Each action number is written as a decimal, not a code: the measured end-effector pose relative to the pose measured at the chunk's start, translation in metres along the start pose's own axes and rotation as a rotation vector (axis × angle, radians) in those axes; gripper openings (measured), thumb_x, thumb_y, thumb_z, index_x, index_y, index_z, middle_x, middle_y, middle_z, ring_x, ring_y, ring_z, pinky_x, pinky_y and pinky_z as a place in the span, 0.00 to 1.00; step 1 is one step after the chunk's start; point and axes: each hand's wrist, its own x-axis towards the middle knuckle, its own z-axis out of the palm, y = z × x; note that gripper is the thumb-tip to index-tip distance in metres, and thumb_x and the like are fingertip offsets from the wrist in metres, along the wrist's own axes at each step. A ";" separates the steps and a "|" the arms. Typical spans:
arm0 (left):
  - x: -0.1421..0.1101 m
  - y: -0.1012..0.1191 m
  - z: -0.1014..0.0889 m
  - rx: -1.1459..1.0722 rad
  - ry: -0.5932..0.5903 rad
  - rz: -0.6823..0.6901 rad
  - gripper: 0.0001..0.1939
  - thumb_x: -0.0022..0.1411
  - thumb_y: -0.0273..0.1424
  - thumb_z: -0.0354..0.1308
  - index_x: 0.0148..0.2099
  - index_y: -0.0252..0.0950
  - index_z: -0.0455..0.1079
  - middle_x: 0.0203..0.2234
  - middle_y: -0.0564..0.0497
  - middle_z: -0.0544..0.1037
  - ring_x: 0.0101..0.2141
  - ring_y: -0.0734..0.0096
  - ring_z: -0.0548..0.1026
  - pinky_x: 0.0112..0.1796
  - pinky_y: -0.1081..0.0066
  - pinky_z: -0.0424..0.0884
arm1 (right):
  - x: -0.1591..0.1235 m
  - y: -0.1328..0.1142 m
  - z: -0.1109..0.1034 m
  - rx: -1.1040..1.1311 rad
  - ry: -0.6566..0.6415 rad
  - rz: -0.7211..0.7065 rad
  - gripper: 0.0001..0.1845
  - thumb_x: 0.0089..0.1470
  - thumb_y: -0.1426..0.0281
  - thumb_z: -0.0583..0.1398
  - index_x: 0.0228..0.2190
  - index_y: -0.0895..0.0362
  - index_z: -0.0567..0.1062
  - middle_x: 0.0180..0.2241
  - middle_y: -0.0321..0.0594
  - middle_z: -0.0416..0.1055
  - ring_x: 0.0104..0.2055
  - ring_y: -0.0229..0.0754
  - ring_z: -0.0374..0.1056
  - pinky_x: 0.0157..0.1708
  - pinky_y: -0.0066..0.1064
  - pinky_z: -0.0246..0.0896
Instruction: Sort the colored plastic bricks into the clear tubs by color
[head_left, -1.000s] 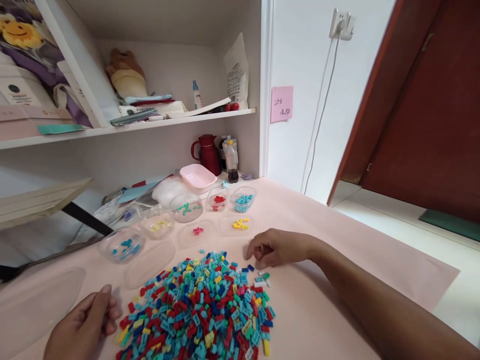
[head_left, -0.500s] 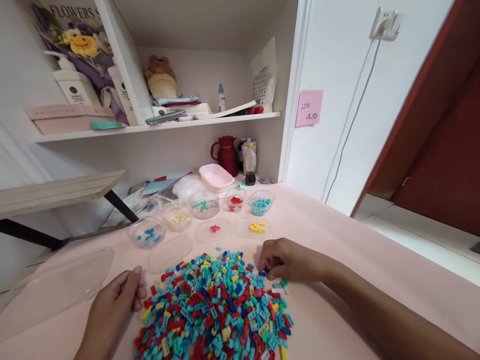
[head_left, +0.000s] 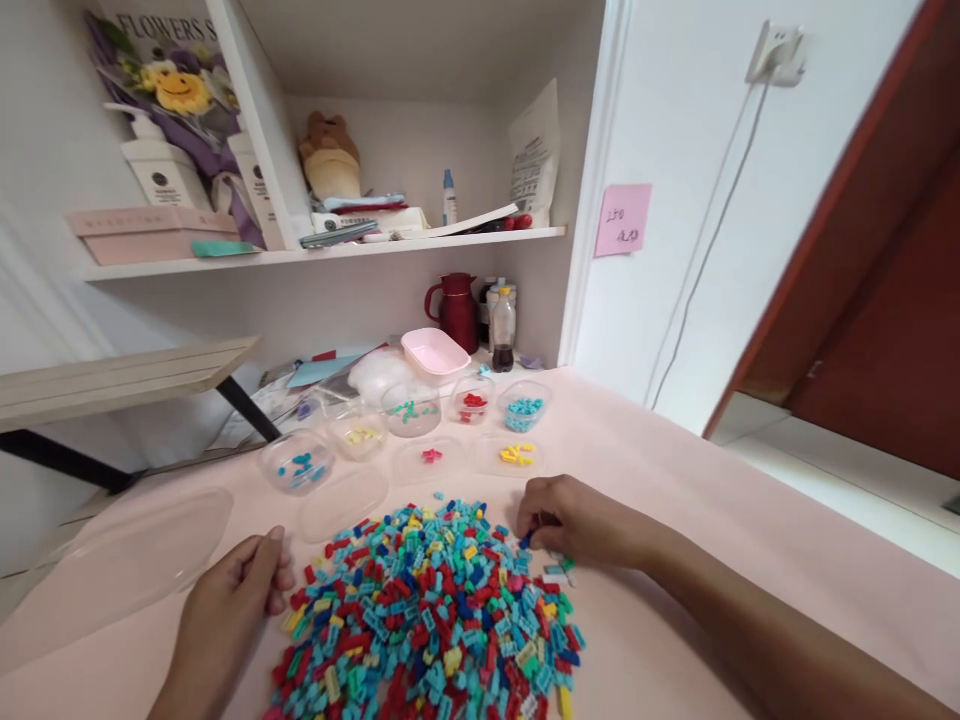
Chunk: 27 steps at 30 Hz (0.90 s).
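A large heap of small toy building bricks in red, light blue, dark blue, green and yellow covers the front of the table. My right hand is at the heap's upper right edge, its fingertips closed on a dark blue brick that they partly cover. A white brick lies just below these fingers. On the heap's left side my left hand rests on its edge, fingers curled and thumb on top, with nothing showing in it.
Behind the heap are clear tubs of blue, pale yellow, green, red and light blue bricks. Clear lids hold pink and yellow bricks. Farther back stand a pink basin, a red jug and a bottle.
My right fingers have drawn closer together over the dark blue brick. My left hand stays in place. The whole view has shifted slightly.
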 end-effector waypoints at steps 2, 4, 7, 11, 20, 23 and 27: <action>0.001 0.002 0.000 0.014 -0.015 -0.004 0.21 0.53 0.53 0.53 0.25 0.39 0.67 0.15 0.56 0.72 0.18 0.70 0.67 0.23 0.72 0.63 | 0.001 0.001 -0.001 0.010 0.030 0.033 0.10 0.46 0.77 0.59 0.31 0.55 0.78 0.35 0.39 0.74 0.37 0.41 0.68 0.35 0.28 0.62; 0.001 0.005 0.001 0.030 -0.014 -0.004 0.22 0.54 0.52 0.52 0.24 0.39 0.67 0.15 0.56 0.72 0.18 0.70 0.67 0.23 0.72 0.63 | 0.001 0.002 -0.002 0.045 0.050 0.085 0.11 0.46 0.77 0.59 0.31 0.55 0.78 0.35 0.39 0.74 0.36 0.41 0.68 0.34 0.28 0.62; 0.000 0.006 0.002 0.029 0.001 0.002 0.22 0.54 0.52 0.53 0.23 0.39 0.67 0.15 0.56 0.72 0.18 0.70 0.68 0.24 0.72 0.63 | 0.000 0.003 -0.003 0.113 0.069 0.144 0.10 0.45 0.76 0.59 0.31 0.55 0.78 0.31 0.38 0.73 0.30 0.39 0.67 0.30 0.27 0.62; -0.003 0.003 0.004 -0.046 0.000 0.042 0.22 0.54 0.52 0.54 0.23 0.39 0.66 0.15 0.56 0.72 0.16 0.72 0.67 0.22 0.73 0.63 | -0.002 0.007 -0.002 0.182 0.067 0.173 0.10 0.44 0.76 0.59 0.30 0.56 0.78 0.26 0.36 0.71 0.26 0.37 0.65 0.26 0.26 0.60; -0.002 -0.001 0.003 -0.079 -0.015 0.047 0.22 0.55 0.51 0.54 0.23 0.38 0.65 0.15 0.56 0.71 0.15 0.74 0.66 0.20 0.74 0.61 | -0.003 0.009 -0.003 0.460 0.006 0.198 0.06 0.48 0.72 0.60 0.31 0.58 0.75 0.24 0.37 0.70 0.25 0.39 0.66 0.26 0.29 0.62; -0.001 -0.002 0.004 -0.073 -0.019 0.047 0.22 0.55 0.51 0.53 0.23 0.38 0.66 0.15 0.56 0.71 0.16 0.74 0.66 0.21 0.74 0.62 | -0.003 0.006 -0.003 0.541 -0.029 0.191 0.06 0.48 0.70 0.61 0.31 0.58 0.76 0.22 0.35 0.69 0.24 0.37 0.65 0.26 0.29 0.61; 0.000 -0.002 0.003 -0.044 -0.008 0.052 0.22 0.55 0.51 0.52 0.24 0.38 0.66 0.16 0.57 0.72 0.16 0.73 0.68 0.22 0.73 0.63 | -0.002 0.008 0.001 0.649 -0.040 0.203 0.08 0.48 0.68 0.63 0.31 0.59 0.75 0.21 0.35 0.70 0.23 0.37 0.65 0.26 0.30 0.62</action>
